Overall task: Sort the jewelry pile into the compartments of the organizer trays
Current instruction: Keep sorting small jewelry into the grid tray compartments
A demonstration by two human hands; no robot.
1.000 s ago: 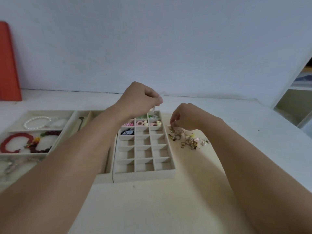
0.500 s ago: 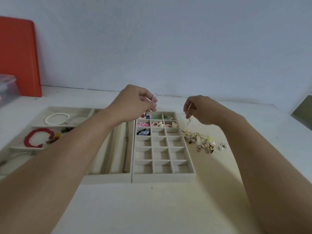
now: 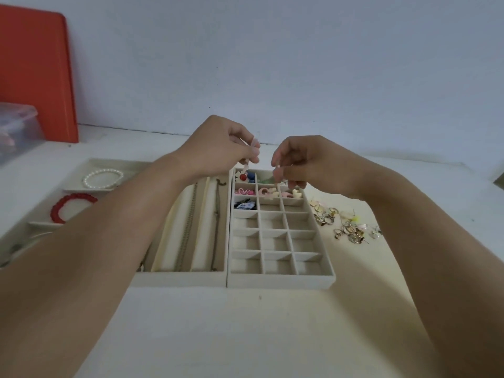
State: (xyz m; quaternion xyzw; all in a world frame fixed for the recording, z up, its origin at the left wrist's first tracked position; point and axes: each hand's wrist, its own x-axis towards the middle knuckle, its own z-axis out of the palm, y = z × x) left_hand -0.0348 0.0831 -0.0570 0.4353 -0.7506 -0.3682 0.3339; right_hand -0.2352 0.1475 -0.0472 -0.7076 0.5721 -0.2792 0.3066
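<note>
Far left, against the wall: an orange board (image 3: pixel 35 75) standing upright, a clear plastic box (image 3: pixel 16 129) in front of it. On the pale surface (image 3: pixel 245 331), leftmost, a bracelet tray (image 3: pixel 90 190) with a white pearl bracelet (image 3: pixel 103 178) in the far section and a red bead bracelet (image 3: pixel 71 206) in the next one nearer. Beside it, a long-slot tray (image 3: pixel 180 278) with two dark chains (image 3: pixel 188 227) lying lengthwise. Touching its right side, a grid tray (image 3: pixel 281 281) of small compartments: far rows filled with small coloured pieces, among them a pink piece (image 3: pixel 243 191) and a dark blue-and-white piece (image 3: pixel 244 205); nearer rows bare. Above the grid tray's far left corner, left hand (image 3: pixel 221 148), fingers curled, pinching a small pale dangling piece (image 3: pixel 246 168) just over the far left compartment. Next to it, right hand (image 3: pixel 305 163), fingers curled, pinching something tiny at the fingertips over the far rows; what it is cannot be made out. Right of the grid tray, on the surface, the loose jewelry pile (image 3: pixel 346 225) of gold-toned rings and earrings, apart from both hands.
</note>
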